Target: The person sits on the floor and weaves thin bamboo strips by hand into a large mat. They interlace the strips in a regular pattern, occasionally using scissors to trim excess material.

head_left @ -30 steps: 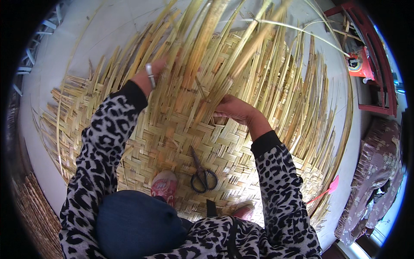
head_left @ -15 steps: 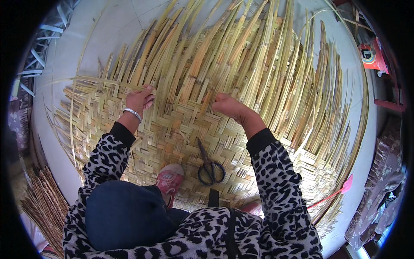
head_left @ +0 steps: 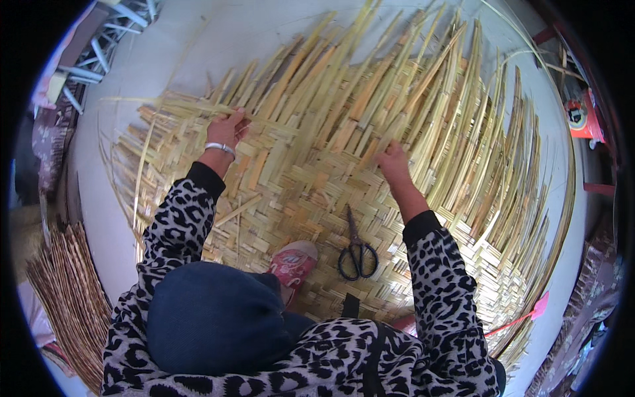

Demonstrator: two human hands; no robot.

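Observation:
A large woven bamboo mat (head_left: 311, 192) lies on the pale floor, with several loose yellow strips fanning away from its woven part. My left hand (head_left: 226, 130), with a silver bangle on the wrist, grips a long thin bamboo strip (head_left: 165, 106) that runs leftward across the mat's far edge. My right hand (head_left: 393, 161) presses on the loose strips (head_left: 410, 99) at the middle right, fingers closed around one or two of them. Black-handled scissors (head_left: 357, 255) lie on the mat near my right forearm.
My foot in a pink shoe (head_left: 293, 262) rests on the mat beside my blue-clad knee. A bundle of darker strips (head_left: 66, 291) lies at the left. Red equipment (head_left: 585, 116) stands at the right edge. A pink stick (head_left: 522, 317) lies at the lower right.
The view has swung right. My left hand moved left and down to the mat's edge and took a long thin strip. My right hand shifted right among the loose strips.

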